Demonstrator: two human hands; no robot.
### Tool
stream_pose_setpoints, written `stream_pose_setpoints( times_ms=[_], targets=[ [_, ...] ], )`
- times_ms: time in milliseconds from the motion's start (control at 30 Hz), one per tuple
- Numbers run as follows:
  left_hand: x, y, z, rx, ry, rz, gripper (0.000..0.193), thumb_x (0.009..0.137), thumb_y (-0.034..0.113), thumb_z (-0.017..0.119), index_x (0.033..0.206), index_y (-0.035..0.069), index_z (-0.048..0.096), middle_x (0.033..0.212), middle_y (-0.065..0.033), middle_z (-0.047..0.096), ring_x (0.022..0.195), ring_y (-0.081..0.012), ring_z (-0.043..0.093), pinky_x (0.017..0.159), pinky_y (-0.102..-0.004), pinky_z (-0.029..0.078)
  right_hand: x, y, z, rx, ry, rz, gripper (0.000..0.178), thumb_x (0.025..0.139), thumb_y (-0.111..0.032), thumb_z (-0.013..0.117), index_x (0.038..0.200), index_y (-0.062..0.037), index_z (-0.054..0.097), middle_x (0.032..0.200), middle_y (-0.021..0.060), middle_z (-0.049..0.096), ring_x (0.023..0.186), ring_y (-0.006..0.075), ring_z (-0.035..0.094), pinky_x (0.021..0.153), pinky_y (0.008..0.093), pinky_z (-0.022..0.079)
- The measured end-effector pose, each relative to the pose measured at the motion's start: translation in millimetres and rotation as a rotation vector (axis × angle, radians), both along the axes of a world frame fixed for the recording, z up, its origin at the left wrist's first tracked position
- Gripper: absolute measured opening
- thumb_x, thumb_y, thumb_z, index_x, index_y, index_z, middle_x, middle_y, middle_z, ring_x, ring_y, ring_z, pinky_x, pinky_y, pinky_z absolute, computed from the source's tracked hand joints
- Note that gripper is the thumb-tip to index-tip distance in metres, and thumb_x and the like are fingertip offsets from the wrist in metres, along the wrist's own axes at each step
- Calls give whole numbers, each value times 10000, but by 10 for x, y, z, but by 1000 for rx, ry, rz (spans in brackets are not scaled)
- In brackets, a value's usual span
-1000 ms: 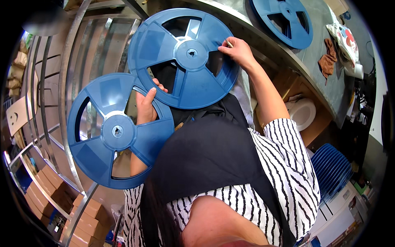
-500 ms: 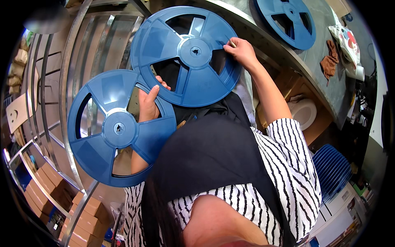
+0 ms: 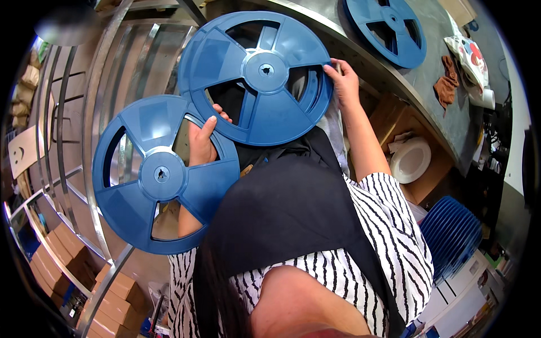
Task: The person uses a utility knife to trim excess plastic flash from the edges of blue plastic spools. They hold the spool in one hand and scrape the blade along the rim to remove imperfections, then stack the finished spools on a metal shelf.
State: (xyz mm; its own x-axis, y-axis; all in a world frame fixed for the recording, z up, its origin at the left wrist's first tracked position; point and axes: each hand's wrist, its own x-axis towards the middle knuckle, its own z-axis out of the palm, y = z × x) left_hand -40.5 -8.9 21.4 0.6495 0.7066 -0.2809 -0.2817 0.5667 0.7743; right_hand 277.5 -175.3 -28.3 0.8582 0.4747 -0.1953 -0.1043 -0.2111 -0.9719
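Two large blue plastic reels are in front of me. The upper reel [image 3: 274,114] overlaps the edge of the lower-left reel [image 3: 209,179], and a further rim shows behind the upper one. My left hand [image 3: 203,143] is seen through an opening of the lower-left reel. Its thumb lies at that reel's rim, and its fingertips show in an opening of the upper reel, so it is closed on the reels where they meet. At the upper reel's right edge, my right hand [image 3: 345,84] pinches the rim between thumb and fingers.
A metal table [image 3: 425,90] at the upper right bears more blue reels [image 3: 393,46], a brown cloth [image 3: 446,89] and a white printed bag [image 3: 470,59]. Below it are a white spool [image 3: 410,160] and a blue reel stack [image 3: 451,234]. Metal racking [image 3: 90,107] and cardboard boxes [image 3: 115,296] stand left.
My right hand has moved right and slightly down, from the upper reel's face to its outer rim. The slim, light object earlier in its fingers no longer shows. My left hand stays put.
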Motion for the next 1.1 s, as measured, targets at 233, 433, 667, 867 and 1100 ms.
stream_pose_setpoints(
  times_ms=[233,433,667,867,1100],
  targets=[
    [-50,-24,91,87,92,13,392,902,77,599,1244,-15,432,1141,-162,586,976,-217,615,865,-354,522,-198,51,1026,598,262,-5,411,815,18,673,1203,-49,556,973,87,646,793,185,658,752,287,559],
    [20,18,72,150,147,120,546,899,66,615,1371,-16,356,1283,-121,505,1147,-220,523,1005,-382,426,-575,132,1889,681,-131,159,450,824,-32,662,1251,-4,521,968,101,640,803,150,622,684,216,481],
    [120,226,19,174,139,-54,423,843,234,665,1152,-20,527,920,-96,638,829,-251,637,807,-376,510,-1481,316,2503,740,-363,853,476,888,-256,623,1291,-22,523,1222,139,555,1072,245,527,910,338,408],
    [277,266,39,418,212,156,285,820,150,631,1036,-14,544,842,-83,627,719,-205,624,680,-331,512,-1753,511,2154,451,-637,1001,392,880,-213,619,1245,-78,576,987,104,599,930,270,568,795,335,459],
    [413,152,121,546,187,365,170,766,43,573,913,-36,535,701,-81,583,560,-164,590,516,-297,481,-2093,334,2092,290,-1336,930,260,710,-76,749,949,-94,649,827,18,637,704,185,600,588,278,475]
  ],
)
